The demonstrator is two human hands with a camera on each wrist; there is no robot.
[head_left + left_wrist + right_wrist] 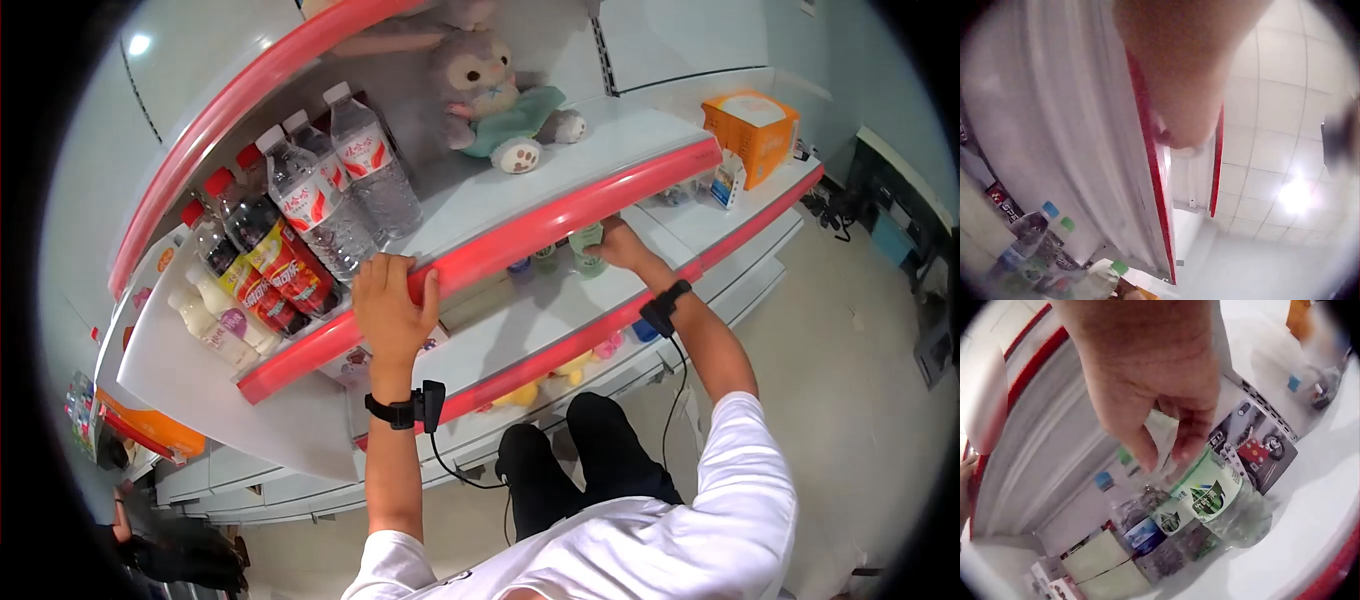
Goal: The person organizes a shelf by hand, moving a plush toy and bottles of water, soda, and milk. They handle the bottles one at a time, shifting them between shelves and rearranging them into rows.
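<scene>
My left hand [390,305] rests on the red front edge [560,222] of the upper shelf, thumb spread from the fingers. In the left wrist view that hand [1185,75] overlaps the edge. On the shelf below, my right hand [625,248] reaches in from the right and holds a clear plastic bottle [588,262] with a green label. In the right wrist view the thumb and fingers pinch this bottle [1210,494] near its top; the cap is hidden. Beside it stand a similar green-labelled bottle [1169,519] and a blue-capped water bottle [1138,528].
Cola bottles [275,255], water bottles [375,165] and milky drinks [215,325] stand on the upper shelf near a plush toy [490,90]. A pale box [1107,565] and a picture box [1254,447] flank the lower bottles. An orange box [752,135] stands far right.
</scene>
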